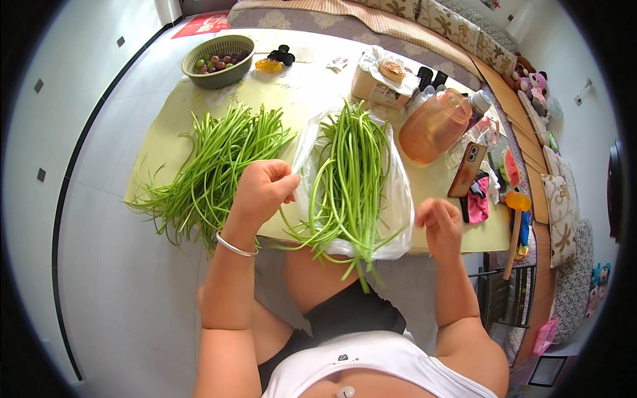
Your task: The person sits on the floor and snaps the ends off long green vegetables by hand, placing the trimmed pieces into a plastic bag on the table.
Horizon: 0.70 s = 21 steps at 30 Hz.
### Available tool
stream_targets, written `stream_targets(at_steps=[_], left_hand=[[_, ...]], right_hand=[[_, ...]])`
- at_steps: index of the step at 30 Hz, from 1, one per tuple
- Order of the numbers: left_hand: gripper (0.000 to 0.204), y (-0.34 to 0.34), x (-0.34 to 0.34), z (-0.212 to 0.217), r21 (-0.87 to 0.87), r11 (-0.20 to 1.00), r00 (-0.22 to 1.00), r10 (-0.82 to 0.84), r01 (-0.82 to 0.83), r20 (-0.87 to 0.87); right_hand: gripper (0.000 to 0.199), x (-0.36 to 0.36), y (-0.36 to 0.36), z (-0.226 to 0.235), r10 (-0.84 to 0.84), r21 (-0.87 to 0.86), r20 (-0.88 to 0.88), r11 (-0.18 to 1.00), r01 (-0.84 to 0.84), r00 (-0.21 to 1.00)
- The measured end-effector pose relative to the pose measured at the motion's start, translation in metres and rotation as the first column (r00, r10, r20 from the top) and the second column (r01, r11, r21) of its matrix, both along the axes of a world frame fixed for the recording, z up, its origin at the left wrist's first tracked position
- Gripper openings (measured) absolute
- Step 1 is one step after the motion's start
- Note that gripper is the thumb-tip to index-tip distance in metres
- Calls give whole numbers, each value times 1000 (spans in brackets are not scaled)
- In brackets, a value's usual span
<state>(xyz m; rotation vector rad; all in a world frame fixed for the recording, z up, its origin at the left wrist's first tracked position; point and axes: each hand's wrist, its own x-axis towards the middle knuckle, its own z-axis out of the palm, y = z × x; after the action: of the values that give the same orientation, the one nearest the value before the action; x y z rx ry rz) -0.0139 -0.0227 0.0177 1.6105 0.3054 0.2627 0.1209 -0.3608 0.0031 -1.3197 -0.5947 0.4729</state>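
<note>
A bundle of long thin green vegetable stems (352,172) lies on an opened white plastic bag (397,222), its ends hanging over the table's near edge. My left hand (262,189) is closed in a pinch at the bag's left edge. To the right of the bag, my right hand (440,222) is raised with its fingers curled together; it is slightly blurred, and anything between its fingertips is hidden. A second, looser pile of green stems (229,162) spreads over the left of the table, partly behind my left hand.
Along the table's (159,132) far side stand a colander of grapes (217,81) and a cardboard box (379,87). Right of the bag are a large jar of pinkish liquid (431,129), an upright phone (467,171) and a pink-and-black cloth (475,202). A sofa (345,26) runs behind.
</note>
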Motion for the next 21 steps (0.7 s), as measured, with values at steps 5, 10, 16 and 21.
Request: stream_targets(at_steps=[5, 10, 16, 21], left_hand=[[19, -1, -1, -5, -40, 999, 999, 38, -37, 21], [15, -13, 6, -16, -271, 960, 997, 77, -76, -6], [14, -38, 25, -54, -336, 938, 993, -52, 86, 106], [19, -39, 19, -36, -398, 907, 987, -91, 136, 131]], right_hand=[[38, 1, 27, -43, -197, -146, -415, 978, 149, 888], [61, -36, 69, -38, -49, -65, -244, 997, 34, 968], [65, -5, 85, -63, -66, -43, -107, 997, 61, 992], [53, 14, 80, -54, -63, -76, -72, 995, 58, 995]])
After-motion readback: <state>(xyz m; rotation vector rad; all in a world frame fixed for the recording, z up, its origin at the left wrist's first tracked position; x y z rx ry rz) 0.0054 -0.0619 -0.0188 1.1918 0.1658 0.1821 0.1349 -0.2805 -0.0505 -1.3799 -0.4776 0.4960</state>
